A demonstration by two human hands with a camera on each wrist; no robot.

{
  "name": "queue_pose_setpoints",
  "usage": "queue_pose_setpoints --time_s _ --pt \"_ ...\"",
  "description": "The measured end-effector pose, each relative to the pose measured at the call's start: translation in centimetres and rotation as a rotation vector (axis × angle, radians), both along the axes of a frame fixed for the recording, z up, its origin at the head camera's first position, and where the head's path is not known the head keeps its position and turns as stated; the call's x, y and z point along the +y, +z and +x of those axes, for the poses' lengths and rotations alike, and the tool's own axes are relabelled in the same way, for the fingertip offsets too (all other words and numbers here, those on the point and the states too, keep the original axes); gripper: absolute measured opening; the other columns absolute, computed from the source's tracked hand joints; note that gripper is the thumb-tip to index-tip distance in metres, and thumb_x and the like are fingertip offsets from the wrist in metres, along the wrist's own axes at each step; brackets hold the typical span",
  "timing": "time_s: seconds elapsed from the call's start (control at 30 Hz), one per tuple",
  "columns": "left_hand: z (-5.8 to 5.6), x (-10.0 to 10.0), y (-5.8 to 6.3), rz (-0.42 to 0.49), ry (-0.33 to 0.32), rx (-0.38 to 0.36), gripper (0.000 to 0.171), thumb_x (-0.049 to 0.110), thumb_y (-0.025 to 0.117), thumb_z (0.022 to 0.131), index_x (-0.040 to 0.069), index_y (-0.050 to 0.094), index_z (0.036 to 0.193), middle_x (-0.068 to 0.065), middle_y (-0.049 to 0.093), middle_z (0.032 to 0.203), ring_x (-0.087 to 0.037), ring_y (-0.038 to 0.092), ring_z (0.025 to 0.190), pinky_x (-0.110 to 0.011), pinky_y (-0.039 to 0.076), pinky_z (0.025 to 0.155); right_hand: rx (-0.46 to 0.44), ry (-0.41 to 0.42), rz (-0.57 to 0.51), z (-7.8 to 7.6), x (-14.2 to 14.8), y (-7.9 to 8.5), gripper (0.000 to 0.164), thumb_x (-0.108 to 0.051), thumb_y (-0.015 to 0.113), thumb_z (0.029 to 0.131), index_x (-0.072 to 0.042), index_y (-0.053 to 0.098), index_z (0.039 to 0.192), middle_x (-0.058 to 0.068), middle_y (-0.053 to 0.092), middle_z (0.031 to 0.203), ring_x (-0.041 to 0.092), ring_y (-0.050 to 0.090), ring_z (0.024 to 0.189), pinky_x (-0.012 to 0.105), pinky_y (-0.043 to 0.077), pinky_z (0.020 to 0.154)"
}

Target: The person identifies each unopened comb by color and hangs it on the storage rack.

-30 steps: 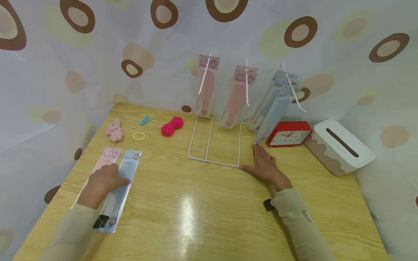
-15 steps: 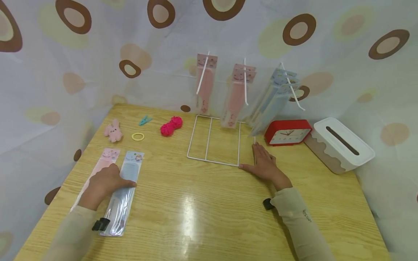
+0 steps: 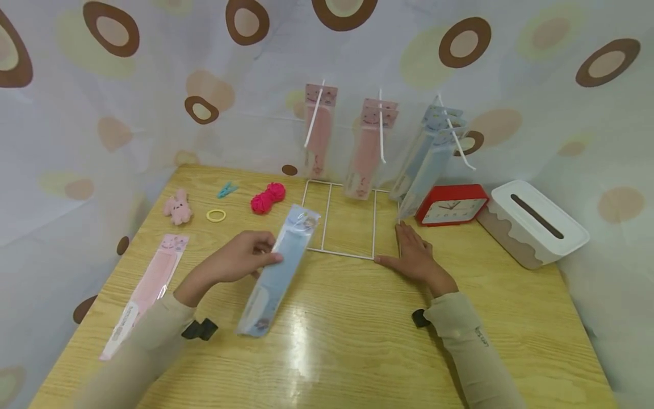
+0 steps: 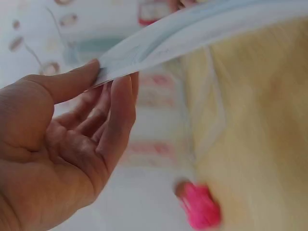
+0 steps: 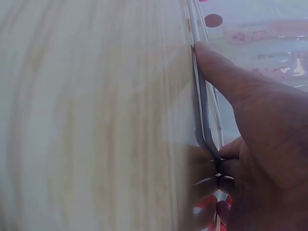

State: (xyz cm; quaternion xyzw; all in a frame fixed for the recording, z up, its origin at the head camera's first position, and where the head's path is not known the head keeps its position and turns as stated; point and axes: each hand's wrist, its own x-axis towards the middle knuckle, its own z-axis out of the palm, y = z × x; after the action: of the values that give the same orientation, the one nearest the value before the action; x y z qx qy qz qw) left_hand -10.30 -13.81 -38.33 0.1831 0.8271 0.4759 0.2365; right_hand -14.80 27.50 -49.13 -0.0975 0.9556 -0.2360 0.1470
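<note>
My left hand (image 3: 240,258) pinches a blue comb in a clear packet (image 3: 283,267) by its left edge, thumb on top and fingers beneath. The packet slants above the table and overlaps the front left of a white wire display rack (image 3: 349,255). In the left wrist view the packet (image 4: 192,41) runs out from between thumb and fingertips. My right hand (image 3: 416,261) rests at the rack base's front right corner, thumb at the front bar, fingers stretched along the side. Pink packets (image 3: 319,130) hang from the left and middle hooks, blue packets (image 3: 429,159) from the right one.
A pink packaged comb (image 3: 153,278) lies at the left of the table. Behind it are a pink plush rabbit (image 3: 178,207), a yellow ring (image 3: 216,216), a blue clip (image 3: 227,190) and a pink bow-shaped item (image 3: 268,198). A red clock (image 3: 452,205) and tissue box (image 3: 536,224) stand right.
My left hand has lifted the blue packaged comb off the table and carried it right, toward the rack. The pink one stays lying there. My right hand has kept its place.
</note>
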Motion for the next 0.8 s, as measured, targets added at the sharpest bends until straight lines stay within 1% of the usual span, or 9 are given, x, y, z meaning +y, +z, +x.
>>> queue_pose_setpoints --time_s 0.1,0.2,0.27,0.33,0.43,0.5,0.53,0.67,0.8 --pt "-0.5 4.3 2.0 0.086 -0.048 0.104 0.015 0.019 0.066 0.098 0.008 0.063 0.107 -0.005 0.065 0.091 -0.017 0.065 0.079 -0.040 0.059 0.065 -0.009 0.006 0.007 0.2 0.3 -0.3 0.115 -0.068 0.063 0.086 -0.001 0.005 0.160 0.018 0.000 0.167 0.039 0.002 0.152 0.068 0.010 0.110" --pt "-1.1 8.5 3.8 0.127 -0.073 0.233 0.017 0.021 0.066 0.098 0.012 0.067 0.113 -0.001 0.066 0.090 -0.015 0.064 0.082 -0.034 0.056 0.069 -0.006 0.007 0.002 0.4 0.5 -0.4 0.116 -0.069 0.062 0.085 -0.001 0.005 0.159 0.018 0.001 0.167 0.039 0.002 0.152 0.069 0.011 0.110" --pt "-1.6 11.1 4.7 0.146 -0.085 0.300 0.018 0.022 0.066 0.098 0.013 0.069 0.113 0.002 0.066 0.089 -0.014 0.064 0.081 -0.031 0.054 0.071 0.017 0.005 -0.022 0.4 0.5 -0.4 0.113 -0.068 0.064 0.085 -0.003 0.009 0.160 0.019 0.007 0.166 0.040 0.007 0.151 0.069 0.012 0.108" --pt "-2.1 13.6 5.4 0.166 -0.100 0.340 0.019 0.022 0.066 0.098 0.012 0.070 0.114 0.002 0.067 0.089 -0.013 0.063 0.080 -0.028 0.053 0.071 0.045 0.004 -0.050 0.4 0.5 -0.4 0.100 -0.064 0.065 0.087 -0.007 0.022 0.158 0.020 0.019 0.163 0.042 0.015 0.149 0.070 0.014 0.106" --pt "-2.8 16.6 6.2 0.205 -0.130 0.358 0.022 0.022 0.065 0.099 0.011 0.070 0.118 0.001 0.068 0.089 -0.012 0.063 0.079 -0.025 0.052 0.069 0.081 0.034 -0.043 0.3 0.5 -0.7 0.070 -0.054 0.064 0.092 -0.012 0.047 0.145 0.020 0.039 0.153 0.042 0.031 0.140 0.070 0.020 0.101" --pt "-3.2 18.1 6.6 0.225 -0.147 0.366 0.023 0.022 0.065 0.099 0.010 0.069 0.119 0.001 0.069 0.089 -0.011 0.063 0.078 -0.024 0.052 0.069 0.101 0.061 -0.017 0.2 0.4 -0.8 0.053 -0.047 0.063 0.094 -0.012 0.059 0.133 0.020 0.050 0.145 0.042 0.040 0.133 0.069 0.024 0.097" --pt "-3.4 18.7 6.7 0.231 -0.148 0.367 0.024 0.022 0.064 0.099 0.010 0.069 0.120 0.001 0.069 0.089 -0.011 0.063 0.077 -0.024 0.052 0.069 0.111 0.072 -0.006 0.2 0.4 -0.9 0.049 -0.044 0.063 0.093 -0.011 0.062 0.128 0.021 0.053 0.141 0.042 0.043 0.129 0.069 0.026 0.095" --pt "-4.1 20.2 7.1 0.223 -0.136 0.348 0.027 0.025 0.064 0.100 0.012 0.068 0.122 0.001 0.068 0.089 -0.011 0.062 0.078 -0.024 0.052 0.068 0.141 0.103 0.025 0.2 0.5 -0.7 0.043 -0.037 0.063 0.093 -0.006 0.066 0.122 0.023 0.059 0.132 0.042 0.051 0.118 0.067 0.031 0.088" --pt "-4.7 21.1 7.1 0.218 -0.130 0.322 0.028 0.026 0.064 0.100 0.011 0.068 0.123 -0.001 0.068 0.091 -0.013 0.062 0.080 -0.024 0.052 0.068 0.117 0.087 0.066 0.1 0.7 -0.3 0.043 -0.038 0.059 0.095 -0.007 0.063 0.125 0.023 0.056 0.135 0.042 0.047 0.122 0.067 0.030 0.090"
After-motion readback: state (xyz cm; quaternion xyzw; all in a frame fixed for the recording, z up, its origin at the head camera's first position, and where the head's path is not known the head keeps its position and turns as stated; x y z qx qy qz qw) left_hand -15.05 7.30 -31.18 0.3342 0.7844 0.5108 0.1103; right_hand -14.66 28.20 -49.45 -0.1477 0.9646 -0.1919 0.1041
